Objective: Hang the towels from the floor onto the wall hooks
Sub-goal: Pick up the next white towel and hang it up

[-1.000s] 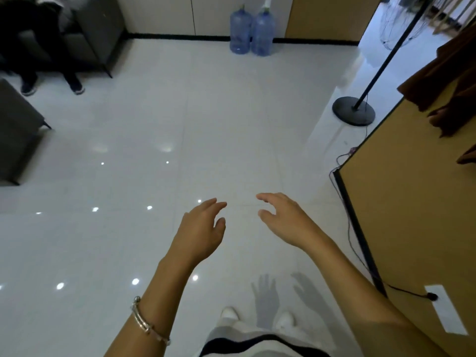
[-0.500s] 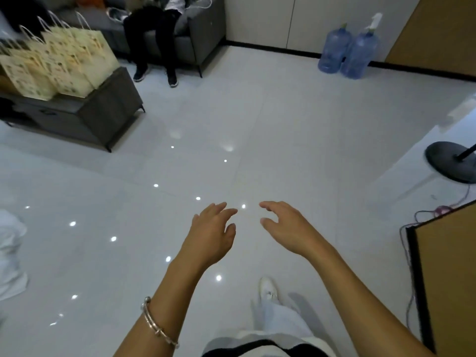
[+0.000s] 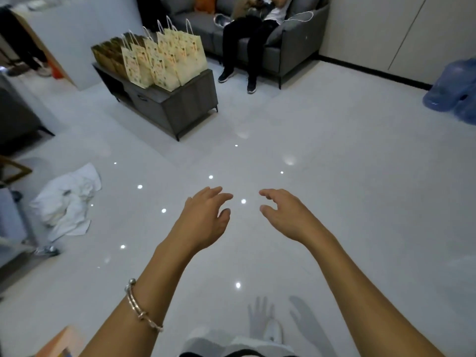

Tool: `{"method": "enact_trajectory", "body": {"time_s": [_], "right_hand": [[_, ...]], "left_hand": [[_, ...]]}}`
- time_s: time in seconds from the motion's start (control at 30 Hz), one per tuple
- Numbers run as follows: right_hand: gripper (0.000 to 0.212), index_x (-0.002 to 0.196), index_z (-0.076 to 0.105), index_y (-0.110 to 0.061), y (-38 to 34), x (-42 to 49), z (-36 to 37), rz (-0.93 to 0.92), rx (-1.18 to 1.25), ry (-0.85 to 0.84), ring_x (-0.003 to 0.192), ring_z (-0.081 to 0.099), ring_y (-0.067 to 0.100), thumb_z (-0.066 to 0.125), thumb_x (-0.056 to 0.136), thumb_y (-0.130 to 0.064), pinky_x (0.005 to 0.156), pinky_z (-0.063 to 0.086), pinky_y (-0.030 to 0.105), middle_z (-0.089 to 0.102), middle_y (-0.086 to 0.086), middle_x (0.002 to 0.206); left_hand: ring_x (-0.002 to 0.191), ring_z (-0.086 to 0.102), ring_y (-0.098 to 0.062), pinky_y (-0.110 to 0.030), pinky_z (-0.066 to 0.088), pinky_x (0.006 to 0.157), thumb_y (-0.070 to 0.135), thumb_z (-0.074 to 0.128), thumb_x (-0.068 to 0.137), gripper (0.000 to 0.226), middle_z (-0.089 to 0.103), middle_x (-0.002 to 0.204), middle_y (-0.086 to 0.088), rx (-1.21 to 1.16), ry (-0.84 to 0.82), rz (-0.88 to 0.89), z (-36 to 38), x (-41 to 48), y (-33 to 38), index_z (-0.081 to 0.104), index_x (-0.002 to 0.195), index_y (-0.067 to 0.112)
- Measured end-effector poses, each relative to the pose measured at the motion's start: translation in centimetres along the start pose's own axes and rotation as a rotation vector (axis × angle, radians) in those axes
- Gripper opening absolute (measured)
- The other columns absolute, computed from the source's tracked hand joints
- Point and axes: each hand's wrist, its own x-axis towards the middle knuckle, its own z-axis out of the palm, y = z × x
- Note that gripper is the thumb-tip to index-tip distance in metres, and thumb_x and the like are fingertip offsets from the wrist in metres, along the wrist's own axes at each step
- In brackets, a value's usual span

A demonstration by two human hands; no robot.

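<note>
A crumpled white towel [image 3: 67,199] lies on the glossy white floor at the left, well away from both hands. My left hand [image 3: 204,217] is stretched out in front of me, fingers relaxed and holding nothing. My right hand [image 3: 286,213] hovers beside it, a short gap between them, fingers loosely curved and empty. No wall hooks are in view.
A grey low cabinet [image 3: 177,109] carrying several paper gift bags [image 3: 164,61] stands ahead on the left. Behind it a person sits on a grey sofa [image 3: 286,45]. Blue water jugs [image 3: 453,91] stand at the far right. A dark chair [image 3: 18,119] is at the left edge.
The view has swung left: the brown partition, fan stand and hanging brown cloth left the frame, and the white towel, cabinet and sofa came in. Both hands stayed out in front, empty.
</note>
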Motion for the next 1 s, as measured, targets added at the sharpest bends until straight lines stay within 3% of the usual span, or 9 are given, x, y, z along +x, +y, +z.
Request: {"method": "enact_trajectory", "body": {"time_s": [0.37,0.53,0.8,1.0], "right_hand": [[0.046,0.144,0.035,-0.03,-8.6,8.5,6.7,-0.252,-0.161,-0.308,0.13,0.041,0.013,0.042,0.099,-0.031,0.102,0.035,0.028,0.037,-0.006,0.147],[0.047,0.145,0.034,-0.029,-11.3,12.6,8.7,-0.22,-0.267,-0.353,0.13,0.042,0.014,0.042,0.099,-0.031,0.102,0.035,0.028,0.037,-0.004,0.148],[0.046,0.145,0.036,-0.028,-20.0,20.0,12.2,-0.218,-0.31,-0.277,0.128,0.045,0.015,0.042,0.099,-0.031,0.101,0.037,0.029,0.041,-0.003,0.145],[0.046,0.144,0.036,-0.028,-23.8,23.2,17.1,-0.215,-0.353,-0.374,0.131,0.042,0.014,0.042,0.098,-0.031,0.104,0.036,0.03,0.04,-0.004,0.146]], "left_hand": [[0.142,0.02,-0.014,-0.039,0.019,0.116,0.029,0.042,0.098,0.041,0.032,0.151,0.005,-0.137,0.152,-0.354,-2.4,-1.2,-9.9,0.042,0.139,0.028],[0.141,0.022,-0.014,-0.041,0.02,0.116,0.029,0.041,0.098,0.042,0.031,0.151,0.005,-0.196,0.153,-0.377,-3.3,1.0,-15.3,0.041,0.14,0.027],[0.14,0.026,-0.013,-0.037,0.021,0.116,0.029,0.041,0.098,0.043,0.034,0.15,0.004,-0.241,0.179,-0.329,-8.4,5.5,-25.0,0.039,0.141,0.025],[0.133,0.036,-0.013,-0.037,0.028,0.112,0.028,0.041,0.098,0.044,0.039,0.146,0.009,-0.286,0.166,-0.392,-10.3,5.5,-31.8,0.037,0.142,0.027]]}}
